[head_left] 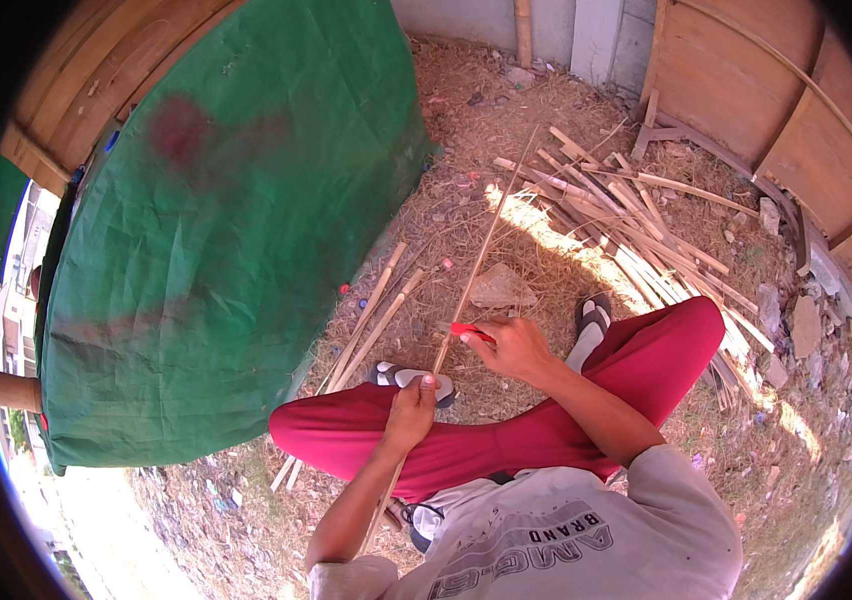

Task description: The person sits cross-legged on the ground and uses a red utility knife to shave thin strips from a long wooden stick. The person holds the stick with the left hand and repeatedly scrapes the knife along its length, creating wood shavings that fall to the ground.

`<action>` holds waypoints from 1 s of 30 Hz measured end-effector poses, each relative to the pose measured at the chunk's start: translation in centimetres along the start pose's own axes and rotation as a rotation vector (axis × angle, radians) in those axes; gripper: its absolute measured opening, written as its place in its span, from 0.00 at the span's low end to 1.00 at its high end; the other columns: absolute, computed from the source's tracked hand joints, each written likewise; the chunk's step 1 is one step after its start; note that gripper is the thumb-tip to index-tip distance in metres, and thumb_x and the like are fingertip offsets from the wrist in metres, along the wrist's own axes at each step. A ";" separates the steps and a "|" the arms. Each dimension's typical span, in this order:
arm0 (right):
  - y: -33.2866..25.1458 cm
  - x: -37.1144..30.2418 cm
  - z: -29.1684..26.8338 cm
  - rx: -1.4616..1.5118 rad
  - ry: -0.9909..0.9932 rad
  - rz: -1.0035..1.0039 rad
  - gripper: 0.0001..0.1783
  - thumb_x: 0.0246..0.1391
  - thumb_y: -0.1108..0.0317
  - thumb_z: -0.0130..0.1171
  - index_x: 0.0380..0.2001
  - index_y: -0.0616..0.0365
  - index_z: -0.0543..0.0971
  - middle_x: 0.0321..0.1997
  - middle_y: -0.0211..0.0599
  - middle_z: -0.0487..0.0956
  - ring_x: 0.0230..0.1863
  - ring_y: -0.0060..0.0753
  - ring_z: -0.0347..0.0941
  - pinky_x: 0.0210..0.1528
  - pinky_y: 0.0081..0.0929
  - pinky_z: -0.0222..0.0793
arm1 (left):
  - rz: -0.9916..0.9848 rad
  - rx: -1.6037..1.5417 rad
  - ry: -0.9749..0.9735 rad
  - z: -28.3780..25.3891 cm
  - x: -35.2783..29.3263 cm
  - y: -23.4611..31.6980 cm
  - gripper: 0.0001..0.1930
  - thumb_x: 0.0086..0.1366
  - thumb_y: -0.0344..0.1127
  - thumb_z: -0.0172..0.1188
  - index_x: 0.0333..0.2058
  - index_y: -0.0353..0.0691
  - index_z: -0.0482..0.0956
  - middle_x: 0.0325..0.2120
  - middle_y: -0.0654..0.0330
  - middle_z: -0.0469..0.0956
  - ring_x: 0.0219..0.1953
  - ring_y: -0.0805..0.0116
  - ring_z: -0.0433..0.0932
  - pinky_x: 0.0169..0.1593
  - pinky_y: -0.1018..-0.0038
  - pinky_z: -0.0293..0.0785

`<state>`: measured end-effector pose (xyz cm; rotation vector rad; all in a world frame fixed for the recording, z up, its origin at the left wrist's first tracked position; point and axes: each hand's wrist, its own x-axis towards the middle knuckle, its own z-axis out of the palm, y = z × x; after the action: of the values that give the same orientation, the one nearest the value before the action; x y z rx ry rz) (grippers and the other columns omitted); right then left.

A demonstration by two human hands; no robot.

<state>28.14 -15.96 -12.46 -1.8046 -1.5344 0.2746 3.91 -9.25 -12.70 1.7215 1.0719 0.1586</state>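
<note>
Left hand with fingers closed around a long thin bamboo stick, right hand gripping a red-handled knife against it — legs crossed, split sticks piled nearby on the dry ground

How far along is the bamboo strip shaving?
Done, apparently: a pile of split strips lies ahead. In hand: the left hand grips a long thin strip while the right hand holds a red-handled knife against it. Left: two thicker sticks lie untouched.
</note>
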 end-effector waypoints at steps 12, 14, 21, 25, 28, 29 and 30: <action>-0.2 -0.1 0.5 -0.030 0.085 0.006 0.20 0.57 0.48 0.66 0.39 0.53 0.89 0.25 0.41 0.83 0.22 0.47 0.80 0.23 0.42 0.75 | -0.070 0.489 0.140 0.5 -2.4 4.5 0.23 0.80 0.49 0.42 0.41 0.33 0.76 0.29 0.32 0.80 0.38 0.26 0.78 0.41 0.38 0.70; 0.3 0.1 0.5 -0.054 0.096 -0.021 0.20 0.57 0.48 0.66 0.39 0.53 0.89 0.25 0.40 0.83 0.22 0.47 0.80 0.22 0.41 0.75 | -0.069 0.484 0.133 0.4 -2.8 4.1 0.23 0.80 0.48 0.41 0.41 0.33 0.76 0.29 0.32 0.80 0.38 0.26 0.78 0.41 0.38 0.70; 0.7 0.4 1.2 -0.038 0.151 -0.016 0.20 0.56 0.47 0.66 0.38 0.52 0.89 0.25 0.39 0.83 0.20 0.46 0.80 0.20 0.40 0.74 | -0.043 0.432 0.113 0.1 -3.8 3.0 0.22 0.80 0.50 0.40 0.45 0.35 0.74 0.29 0.31 0.80 0.36 0.24 0.77 0.41 0.36 0.71; 0.6 0.3 1.5 -0.071 0.152 0.005 0.20 0.55 0.47 0.67 0.37 0.51 0.89 0.25 0.36 0.84 0.21 0.42 0.80 0.20 0.39 0.74 | -0.055 0.408 0.105 -0.1 -3.8 3.8 0.22 0.80 0.50 0.40 0.45 0.35 0.74 0.29 0.31 0.80 0.37 0.24 0.77 0.42 0.36 0.71; 0.6 0.2 1.8 -0.095 0.159 0.005 0.20 0.56 0.46 0.66 0.38 0.50 0.90 0.25 0.36 0.84 0.21 0.43 0.80 0.21 0.41 0.74 | -0.080 0.455 0.103 0.1 -4.0 3.2 0.22 0.80 0.50 0.40 0.45 0.35 0.74 0.30 0.30 0.80 0.38 0.24 0.78 0.42 0.35 0.71; 0.5 0.1 1.9 -0.100 0.166 0.003 0.21 0.57 0.45 0.66 0.39 0.50 0.90 0.25 0.37 0.84 0.21 0.44 0.80 0.22 0.42 0.75 | -0.101 0.471 0.089 0.1 -4.3 3.1 0.22 0.80 0.50 0.40 0.46 0.35 0.75 0.30 0.30 0.80 0.38 0.24 0.78 0.42 0.36 0.71; 1.5 0.5 1.5 -0.115 0.163 0.130 0.21 0.57 0.45 0.65 0.40 0.49 0.90 0.24 0.38 0.83 0.21 0.45 0.80 0.23 0.42 0.75 | -0.122 0.489 0.071 0.3 -4.8 3.4 0.22 0.80 0.50 0.40 0.46 0.36 0.75 0.30 0.30 0.80 0.38 0.24 0.78 0.42 0.36 0.72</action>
<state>28.54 -14.92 -14.38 -1.9688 -1.3463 0.0996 3.18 -13.04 -8.26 2.0850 1.3423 -0.1329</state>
